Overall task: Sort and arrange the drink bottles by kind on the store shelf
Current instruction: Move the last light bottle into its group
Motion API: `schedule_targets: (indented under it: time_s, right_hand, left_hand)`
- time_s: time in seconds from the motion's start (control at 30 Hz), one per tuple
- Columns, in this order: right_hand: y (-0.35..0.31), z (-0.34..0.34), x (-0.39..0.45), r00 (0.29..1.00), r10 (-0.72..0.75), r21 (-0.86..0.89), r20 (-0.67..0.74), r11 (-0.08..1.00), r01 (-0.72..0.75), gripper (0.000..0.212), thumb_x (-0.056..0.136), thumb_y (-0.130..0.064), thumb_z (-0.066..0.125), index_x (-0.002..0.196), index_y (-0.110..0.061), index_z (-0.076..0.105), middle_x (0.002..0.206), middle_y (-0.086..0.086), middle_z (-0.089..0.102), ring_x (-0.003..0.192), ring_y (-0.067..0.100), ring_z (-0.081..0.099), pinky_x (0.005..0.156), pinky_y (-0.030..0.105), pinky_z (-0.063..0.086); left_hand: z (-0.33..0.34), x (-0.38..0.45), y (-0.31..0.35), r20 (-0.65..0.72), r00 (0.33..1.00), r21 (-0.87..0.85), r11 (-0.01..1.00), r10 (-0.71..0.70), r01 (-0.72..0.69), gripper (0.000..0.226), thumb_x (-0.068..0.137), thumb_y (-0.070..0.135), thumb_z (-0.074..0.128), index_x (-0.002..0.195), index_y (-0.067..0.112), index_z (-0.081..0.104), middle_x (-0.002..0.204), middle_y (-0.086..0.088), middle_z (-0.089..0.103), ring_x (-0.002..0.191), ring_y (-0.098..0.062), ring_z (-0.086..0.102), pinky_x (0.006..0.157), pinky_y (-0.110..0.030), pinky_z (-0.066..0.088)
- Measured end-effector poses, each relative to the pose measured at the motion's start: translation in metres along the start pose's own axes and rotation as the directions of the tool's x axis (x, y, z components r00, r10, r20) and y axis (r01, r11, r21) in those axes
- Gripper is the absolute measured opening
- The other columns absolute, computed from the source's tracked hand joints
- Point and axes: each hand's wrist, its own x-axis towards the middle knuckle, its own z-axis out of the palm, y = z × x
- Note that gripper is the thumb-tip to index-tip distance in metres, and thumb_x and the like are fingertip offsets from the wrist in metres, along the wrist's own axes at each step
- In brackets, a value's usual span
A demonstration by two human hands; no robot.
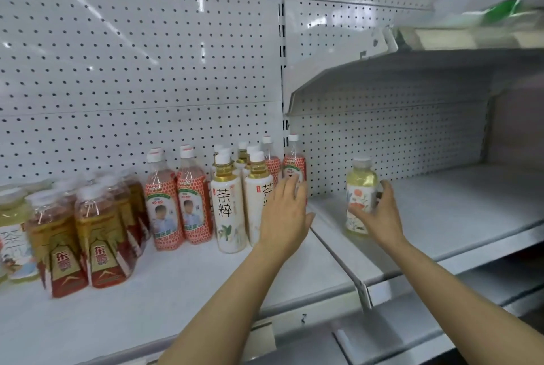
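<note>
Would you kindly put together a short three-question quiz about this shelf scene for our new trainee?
1. True or false: the right hand is wrapped around the short floral bottle standing alone on the right shelf section.
2. Which bottles does the left hand reach toward? A) amber shrink-wrapped bottles B) tall white tea bottles C) the floral bottle
3. Fill in: the strawberry-pattern bottles have ___ caps.

Key: 1 true; 2 B; 3 white
</note>
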Motion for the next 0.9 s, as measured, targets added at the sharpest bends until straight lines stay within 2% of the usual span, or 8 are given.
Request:
schedule_targets:
  time_s: [0.13, 0.3, 0.43, 0.5, 0.67, 0.73, 0.8, 0.9]
  right_hand:
    - [0.006, 0.006, 0.013, 0.999, 0.028, 0.126, 0.041, 0.991, -0.033, 0.078, 0.079, -0.025, 0.078, 0.14, -0.012, 0.031, 0.125, 0.009, 0.056, 0.104, 0.023, 0.057, 0.085, 0.038, 0.048]
    - [0.008, 0.002, 0.016, 0.996, 0.003, 0.197, 0.091, 0.98, -0.021, 0.06, 0.083, -0.022, 0.074, 0.13, -0.012, 0.036, 0.116, 0.006, 0.057, 0.105, 0.027, 0.06, 0.084, 0.038, 0.049]
    - [0.006, -0.012, 0.0, 0.989, -0.001, 0.284, 0.145, 0.958, -0.04, 0.05, 0.086, -0.026, 0.07, 0.126, -0.016, 0.041, 0.113, 0.002, 0.061, 0.098, 0.021, 0.064, 0.078, 0.036, 0.052]
    - [0.006, -0.019, -0.01, 0.985, -0.019, 0.314, 0.173, 0.949, -0.037, 0.049, 0.086, -0.026, 0.069, 0.127, -0.017, 0.043, 0.111, -0.001, 0.063, 0.095, 0.017, 0.065, 0.073, 0.032, 0.053]
    - [0.008, -0.028, -0.029, 0.981, -0.049, 0.363, 0.186, 0.931, -0.023, 0.047, 0.084, -0.023, 0.069, 0.125, -0.022, 0.046, 0.108, -0.003, 0.065, 0.09, 0.011, 0.068, 0.07, 0.026, 0.052]
    - [0.01, -0.029, -0.032, 0.982, -0.047, 0.374, 0.181, 0.927, -0.025, 0.046, 0.083, -0.021, 0.07, 0.124, -0.025, 0.047, 0.106, -0.004, 0.067, 0.085, 0.005, 0.069, 0.069, 0.025, 0.051]
    - [0.011, -0.031, -0.036, 0.985, -0.039, 0.382, 0.167, 0.924, -0.028, 0.044, 0.084, -0.019, 0.07, 0.122, -0.026, 0.048, 0.104, -0.004, 0.068, 0.082, 0.002, 0.068, 0.068, 0.024, 0.05]
    - [0.012, -0.033, -0.039, 0.988, -0.026, 0.407, 0.15, 0.912, -0.038, 0.042, 0.085, -0.019, 0.069, 0.122, -0.026, 0.049, 0.102, -0.003, 0.068, 0.082, 0.004, 0.069, 0.067, 0.022, 0.051]
  left_hand:
    - [0.019, 0.012, 0.011, 0.038, 0.996, -0.061, 0.995, -0.076, 0.079, 0.066, 0.091, 0.039, 0.065, 0.144, 0.007, 0.042, 0.154, -0.013, 0.037, 0.141, -0.032, 0.035, 0.116, -0.043, 0.029]
    - [0.04, 0.04, 0.014, 0.121, 0.963, -0.21, 0.942, -0.242, 0.263, 0.068, 0.096, 0.04, 0.057, 0.15, 0.009, 0.03, 0.159, -0.01, 0.025, 0.148, -0.028, 0.019, 0.118, -0.039, 0.021]
    - [0.06, 0.079, 0.009, 0.18, 0.887, -0.34, 0.82, -0.425, 0.461, 0.085, 0.094, 0.032, 0.064, 0.154, 0.001, 0.012, 0.161, -0.018, 0.016, 0.15, -0.032, 0.014, 0.12, -0.038, 0.017]
    - [0.067, 0.102, 0.004, 0.159, 0.85, -0.391, 0.758, -0.503, 0.522, 0.09, 0.092, 0.026, 0.066, 0.154, -0.002, 0.007, 0.159, -0.02, 0.016, 0.147, -0.034, 0.019, 0.119, -0.038, 0.023]
    - [0.076, 0.155, -0.011, 0.156, 0.768, -0.502, 0.619, -0.622, 0.604, 0.085, 0.099, 0.023, 0.056, 0.155, -0.002, -0.002, 0.162, -0.021, 0.014, 0.148, -0.035, 0.018, 0.119, -0.041, 0.026]
    - [0.085, 0.169, -0.016, 0.183, 0.733, -0.516, 0.571, -0.655, 0.638, 0.077, 0.099, 0.025, 0.056, 0.155, 0.001, 0.009, 0.156, -0.021, 0.03, 0.141, -0.036, 0.034, 0.113, -0.045, 0.037]
    - [0.094, 0.177, -0.018, 0.175, 0.731, -0.486, 0.588, -0.659, 0.647, 0.054, 0.099, 0.027, 0.053, 0.142, 0.001, 0.033, 0.138, -0.019, 0.05, 0.124, -0.032, 0.05, 0.101, -0.041, 0.046]
    - [0.1, 0.176, -0.016, 0.136, 0.773, -0.453, 0.655, -0.619, 0.604, 0.037, 0.102, 0.03, 0.049, 0.127, 0.004, 0.044, 0.123, -0.015, 0.053, 0.105, -0.029, 0.057, 0.088, -0.041, 0.052]
